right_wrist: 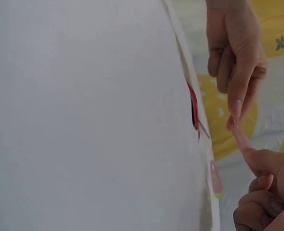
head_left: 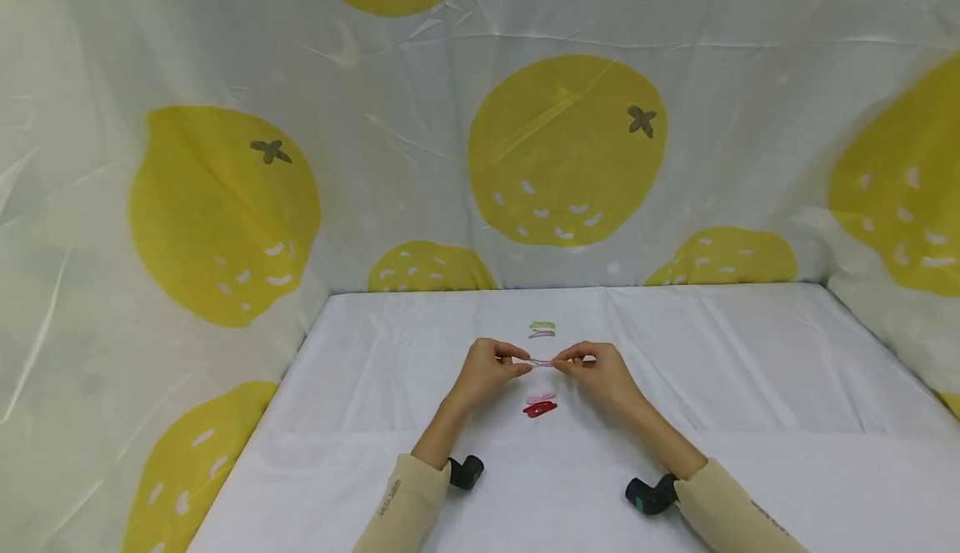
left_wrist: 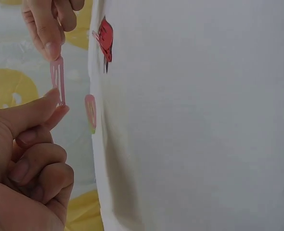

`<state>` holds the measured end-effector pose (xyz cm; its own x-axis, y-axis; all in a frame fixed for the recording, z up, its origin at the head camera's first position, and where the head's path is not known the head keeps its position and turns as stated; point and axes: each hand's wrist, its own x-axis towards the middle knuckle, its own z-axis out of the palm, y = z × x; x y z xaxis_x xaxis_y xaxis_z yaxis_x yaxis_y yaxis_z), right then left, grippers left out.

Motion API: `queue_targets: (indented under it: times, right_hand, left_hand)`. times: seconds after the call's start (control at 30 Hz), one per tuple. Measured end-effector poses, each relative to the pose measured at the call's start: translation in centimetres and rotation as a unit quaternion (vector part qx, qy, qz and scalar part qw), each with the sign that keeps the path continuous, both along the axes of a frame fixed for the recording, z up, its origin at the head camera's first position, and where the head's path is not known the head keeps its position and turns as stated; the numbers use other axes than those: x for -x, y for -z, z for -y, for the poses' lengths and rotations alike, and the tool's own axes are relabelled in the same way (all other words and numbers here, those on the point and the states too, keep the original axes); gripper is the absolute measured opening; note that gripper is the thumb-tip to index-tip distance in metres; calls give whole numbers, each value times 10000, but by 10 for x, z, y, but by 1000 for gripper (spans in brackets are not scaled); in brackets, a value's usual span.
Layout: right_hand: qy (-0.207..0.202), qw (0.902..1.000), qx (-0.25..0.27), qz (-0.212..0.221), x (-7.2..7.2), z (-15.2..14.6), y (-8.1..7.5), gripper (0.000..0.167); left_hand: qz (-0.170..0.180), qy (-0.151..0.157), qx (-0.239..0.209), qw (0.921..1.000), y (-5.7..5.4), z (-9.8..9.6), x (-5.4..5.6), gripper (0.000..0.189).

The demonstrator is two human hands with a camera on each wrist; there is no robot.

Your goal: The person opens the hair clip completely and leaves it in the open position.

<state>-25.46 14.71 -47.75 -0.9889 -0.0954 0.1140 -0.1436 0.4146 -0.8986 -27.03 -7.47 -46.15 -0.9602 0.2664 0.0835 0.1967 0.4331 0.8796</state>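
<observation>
A pink snap hair clip is stretched between both hands above the white table. My left hand pinches one end between thumb and forefinger, and my right hand pinches the other end the same way. Seen from the left wrist, the slim hair clip shows long slots along its body. Beyond the hands lie a green hair clip and a mauve-pink one. Nearer to me, a light pink hair clip lies beside a red one. Fingertips hide both ends of the held clip.
A white cloth covers the table, with a few creases. Behind it and at its sides hangs a pale curtain printed with yellow lemons. Black wrist devices sit at the cuffs of the beige sleeves.
</observation>
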Motion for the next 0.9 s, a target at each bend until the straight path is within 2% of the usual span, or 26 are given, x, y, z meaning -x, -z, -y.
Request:
queue_targets:
  times: [0.23,0.43,0.67,0.9]
  right_hand:
    - [140,9996,-236,19,31,2,5,10]
    - [263,9994,-217,98,46,4,10,10]
    - [353,9989,-286,126,53,3,14,13]
    - [463,9986,-235,128,53,3,17,12]
  left_hand:
    - [282,-355,252,9987,0,-8,24,14]
    - [179,-580,640,9961,7,-16,40,12]
    - [-77,-696,1131,9911,7,-21,46,13]
    - [-70,-711,1245,9896,4,-23,45,14]
